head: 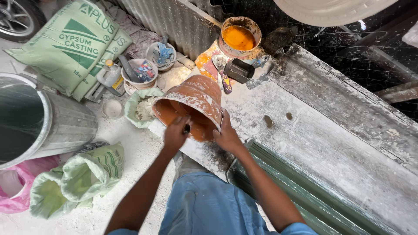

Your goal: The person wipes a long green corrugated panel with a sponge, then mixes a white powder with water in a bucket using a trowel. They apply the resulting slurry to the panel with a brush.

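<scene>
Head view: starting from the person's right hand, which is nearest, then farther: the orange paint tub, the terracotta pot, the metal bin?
1. Terracotta pot: right hand grips its rim.
2. Orange paint tub: on the bench, beyond the pot.
3. Metal bin: on the floor, far left.

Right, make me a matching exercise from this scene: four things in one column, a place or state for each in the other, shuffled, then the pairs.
Things:
1. Orange bucket
2. Paint pot
3. Metal bin
4. Green sack

Places or states:
A. Lying flat on the floor, top left
B. Tipped on its side on the bench, between left hand and right hand
C. Standing upright, full of orange paint
D. Lying on its side on the floor, far left

Pairs: 1-B, 2-C, 3-D, 4-A
</scene>
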